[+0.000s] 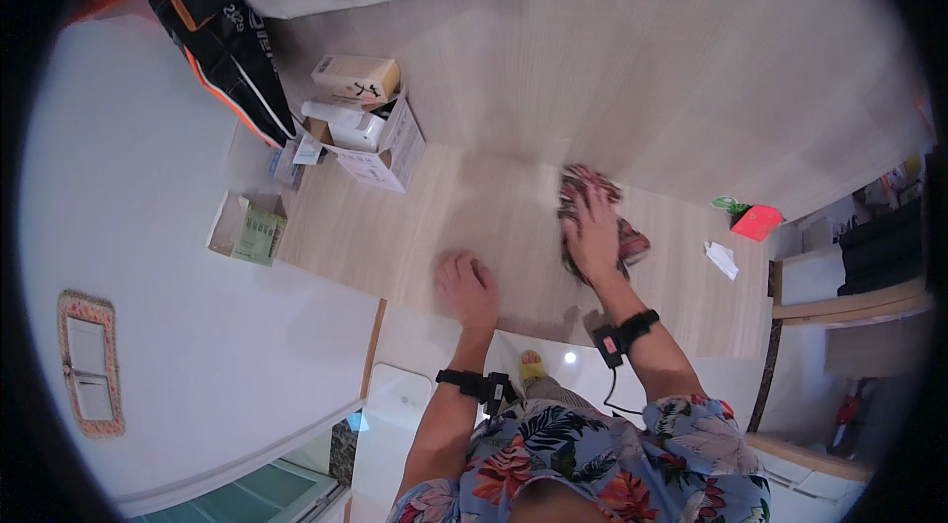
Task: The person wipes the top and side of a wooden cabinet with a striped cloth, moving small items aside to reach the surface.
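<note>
My right hand [594,232] presses down on a crumpled cloth [634,244], dark with red and white patterning, on the pale wood-grain counter [523,227]. Its fingers stretch over the cloth, and folds of fabric stick out on both sides. To the left, my left hand [467,288] sits at the counter's front edge, apart from the cloth. The fingers look curled in and slightly blurred, with no object showing in them. Each wrist wears a black strap with a small device.
At the left end stand a carton [400,143] packed with boxes and a small green-and-white box [259,232]. A black bag [242,69] hangs above them. On the right lie a red packet [758,222], a green item [726,203] and a white crumpled paper [722,259]. A wood-grain panel rises behind.
</note>
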{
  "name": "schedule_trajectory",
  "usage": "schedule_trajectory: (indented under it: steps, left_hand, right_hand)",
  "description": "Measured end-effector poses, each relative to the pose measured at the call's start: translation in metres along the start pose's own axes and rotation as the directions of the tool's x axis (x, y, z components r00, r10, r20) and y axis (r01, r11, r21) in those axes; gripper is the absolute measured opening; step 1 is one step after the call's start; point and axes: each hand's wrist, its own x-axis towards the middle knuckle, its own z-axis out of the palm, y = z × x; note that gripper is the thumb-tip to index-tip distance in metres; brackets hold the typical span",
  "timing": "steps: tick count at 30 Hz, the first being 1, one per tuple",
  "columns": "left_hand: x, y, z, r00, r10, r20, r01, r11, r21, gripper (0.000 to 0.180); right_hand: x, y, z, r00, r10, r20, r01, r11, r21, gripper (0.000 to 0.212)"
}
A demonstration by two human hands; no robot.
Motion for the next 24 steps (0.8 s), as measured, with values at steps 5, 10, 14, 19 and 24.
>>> schedule_trajectory:
  steps: [5, 10, 14, 19, 24]
  left_hand:
    - [0.0, -0.008, 0.001, 1.0, 0.024, -0.009, -0.025, 0.994, -0.108, 0.032]
    - [-0.001, -0.011, -0.004, 0.987, 0.077, -0.138, -0.102, 0.976, -0.192, 0.033]
    - [-0.003, -0.013, -0.007, 0.979, 0.075, -0.189, -0.119, 0.965, -0.234, 0.034]
    - [-0.005, -0.007, -0.01, 0.98, 0.091, -0.177, -0.128, 0.969, -0.209, 0.035]
    - [-0.008, -0.006, -0.007, 0.98, 0.086, -0.182, -0.13, 0.961, -0.243, 0.034]
  right_hand:
    - [0.032, -0.077, 0.035, 0.969, -0.239, 0.061, 0.229, 0.965, 0.13, 0.052]
    - [-0.009, -0.096, 0.023, 0.864, -0.465, 0.194, 0.424, 0.878, 0.221, 0.05]
    - [-0.086, -0.076, -0.026, 0.799, -0.53, 0.284, 0.445, 0.839, 0.314, 0.052]
    - [-0.074, -0.047, -0.05, 0.846, -0.371, 0.383, 0.35, 0.928, 0.125, 0.057]
    - [0.014, -0.073, 0.019, 0.945, -0.297, 0.134, 0.288, 0.954, 0.084, 0.059]
